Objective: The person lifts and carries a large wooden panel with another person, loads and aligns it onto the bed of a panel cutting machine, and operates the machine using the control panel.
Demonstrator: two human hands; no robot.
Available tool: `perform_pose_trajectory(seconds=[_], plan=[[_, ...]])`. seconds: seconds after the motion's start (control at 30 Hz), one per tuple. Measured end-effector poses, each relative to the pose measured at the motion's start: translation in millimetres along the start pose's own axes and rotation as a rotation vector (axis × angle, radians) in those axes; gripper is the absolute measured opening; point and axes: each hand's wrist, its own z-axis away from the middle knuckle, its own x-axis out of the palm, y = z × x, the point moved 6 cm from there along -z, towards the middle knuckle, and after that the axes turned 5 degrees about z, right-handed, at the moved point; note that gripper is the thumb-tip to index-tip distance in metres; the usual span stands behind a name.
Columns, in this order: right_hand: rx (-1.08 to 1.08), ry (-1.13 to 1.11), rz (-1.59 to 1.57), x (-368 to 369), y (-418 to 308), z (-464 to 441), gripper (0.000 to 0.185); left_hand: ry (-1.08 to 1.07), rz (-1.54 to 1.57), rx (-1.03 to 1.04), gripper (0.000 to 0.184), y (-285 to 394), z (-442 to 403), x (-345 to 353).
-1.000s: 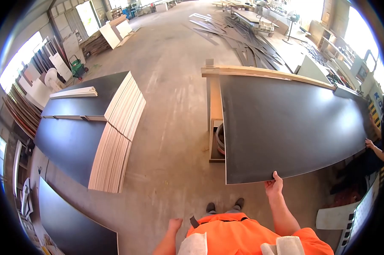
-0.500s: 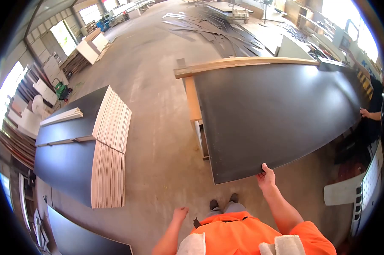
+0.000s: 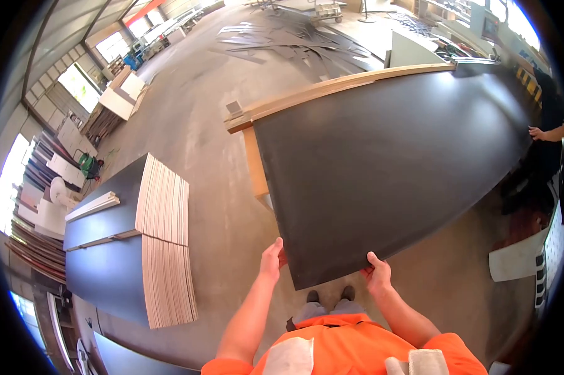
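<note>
A large dark-faced board [image 3: 388,162] lies flat across a wooden-edged support, its near corner reaching out over the floor towards me. My right hand [image 3: 377,274] grips its near edge, thumb on top and fingers underneath. At the left edge, close to the corner, my left hand [image 3: 272,261] is closed on the board with the thumb up; its fingertips are partly hidden by the edge. On the far right, another person's hand [image 3: 537,133] is at the board's opposite end.
Left of me stands a stack of dark-faced boards [image 3: 168,250] with pale edges, a few light strips [image 3: 93,206] on top. Another board [image 3: 132,356] lies at the lower left. A wooden rail [image 3: 344,87] runs along the support's far side. Dark offcuts [image 3: 294,44] cover the floor beyond.
My left hand has risen from beside my body to the board's left edge. The board's near corner has come closer to me and leftward, with my right hand still on it.
</note>
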Motion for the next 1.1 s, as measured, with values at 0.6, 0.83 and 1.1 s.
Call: perform_pose_trajectory(seconds=[0.6, 0.83, 1.1], plan=[[0.028, 0.089, -0.204, 85, 106, 55, 0.036, -0.353, -0.11, -0.227, 0.036, 64, -142, 3], [0.066, 0.138, -0.273, 115, 136, 69, 0.032, -0.391, 0.028, -0.336, 0.029, 82, -146, 9], [-0.018, 0.264, -0.303, 120, 137, 71, 0.037, -0.392, -0.005, -0.319, 0.026, 84, -141, 12]])
